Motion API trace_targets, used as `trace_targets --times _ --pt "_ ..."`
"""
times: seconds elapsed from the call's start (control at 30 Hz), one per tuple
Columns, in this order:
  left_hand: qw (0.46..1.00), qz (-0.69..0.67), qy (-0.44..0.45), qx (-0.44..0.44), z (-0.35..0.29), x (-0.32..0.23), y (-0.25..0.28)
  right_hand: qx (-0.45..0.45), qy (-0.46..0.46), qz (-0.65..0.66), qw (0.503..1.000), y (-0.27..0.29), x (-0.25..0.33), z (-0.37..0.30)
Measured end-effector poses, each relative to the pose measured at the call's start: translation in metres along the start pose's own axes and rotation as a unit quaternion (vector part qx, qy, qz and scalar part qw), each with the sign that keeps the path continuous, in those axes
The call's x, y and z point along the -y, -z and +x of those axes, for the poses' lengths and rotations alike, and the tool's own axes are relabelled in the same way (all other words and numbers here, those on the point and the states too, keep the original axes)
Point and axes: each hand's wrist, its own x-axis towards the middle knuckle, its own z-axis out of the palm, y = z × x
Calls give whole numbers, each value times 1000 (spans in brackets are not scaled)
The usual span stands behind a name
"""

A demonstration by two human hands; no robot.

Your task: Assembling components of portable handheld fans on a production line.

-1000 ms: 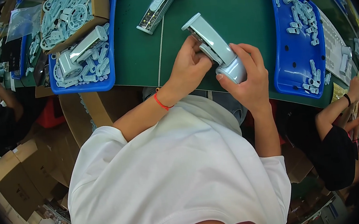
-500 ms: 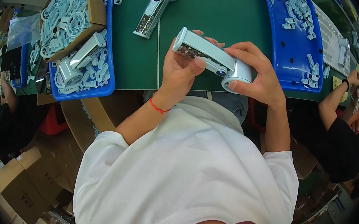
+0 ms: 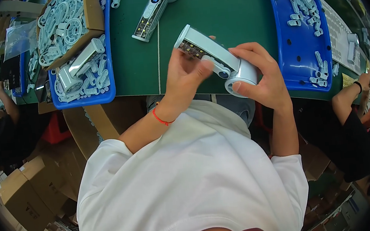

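A pale blue-grey handheld device (image 3: 209, 43) with a long straight body and a round head is held between both hands above the near part of the green tabletop (image 3: 209, 7). It slants from upper left down to the round head at lower right; the body's side toward the person is open, showing gold-coloured parts, and a small dark round display (image 3: 223, 74) sits near the head. The left hand (image 3: 181, 77) has its grip closed around the far end, fingers mostly hidden behind the body, the slightly blurred thumb at the open side. The right hand (image 3: 266, 77) grips the round head, thumb on its near face and fingers over the top. A red cord bracelet (image 3: 160, 118) circles the left wrist.

Farther back on the tabletop lies a similar device (image 3: 148, 22), also with gold parts showing. At left, a blue tray (image 3: 112, 92) carries small pale pieces, another device (image 3: 71, 80) lying on them, and a cardboard box (image 3: 94, 10) filled with pale parts. At right, another blue tray (image 3: 295, 70) holds two groups of small pale pieces. Beyond it, a co-worker's bent arm (image 3: 342, 103) reaches in, black band (image 3: 359, 87) at the wrist.
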Motion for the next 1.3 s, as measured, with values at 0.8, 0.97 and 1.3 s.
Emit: trace_targets --times 0.8,0.97,1.3 --pt "658 662 -325 151 -9 -63 -4 96 254 -367 890 34 35 27" --pt "693 658 -166 241 36 -68 -15 166 272 -331 888 39 65 43" --pt "985 -65 130 95 15 -52 27 -195 128 -144 962 72 -12 232"
